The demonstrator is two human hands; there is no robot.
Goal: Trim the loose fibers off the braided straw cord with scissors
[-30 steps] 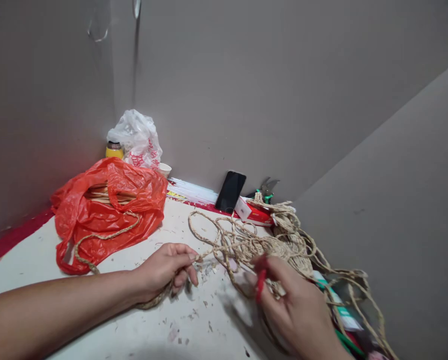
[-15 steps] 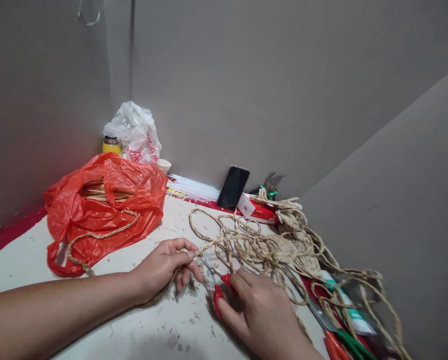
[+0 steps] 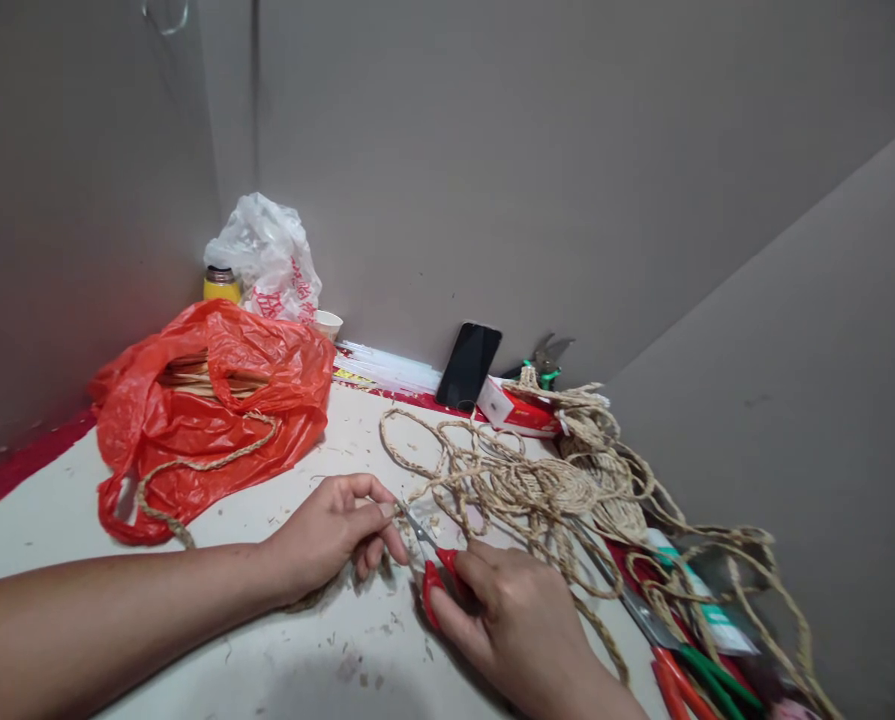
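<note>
My left hand [image 3: 346, 530] pinches a braided straw cord near its end, between thumb and forefinger. Part of the held cord [image 3: 313, 598] runs under my wrist on the table. In my right hand [image 3: 518, 610] are small scissors [image 3: 438, 560] with red handles, thumb and fingers through the loops. Their blade tips are right beside my left fingertips. Just beyond the blades, the heap of braided straw cord [image 3: 544, 485] lies in loose loops and flat coils.
An orange-red plastic bag [image 3: 282, 360] holding straw lies at the left. Along the back wall stand a yellow-bodied jar [image 3: 222, 287], a white bag [image 3: 267, 250], a paper cup [image 3: 328, 323] and a phone [image 3: 469, 365]. Larger scissors [image 3: 687, 675] lie at right; straw scraps litter the white tabletop [image 3: 267, 670].
The straw cord that ran from my left fingers across the scissors to the heap is now parted there, its heap-side end lying loose. The view has shifted slightly; both hands barely moved.
</note>
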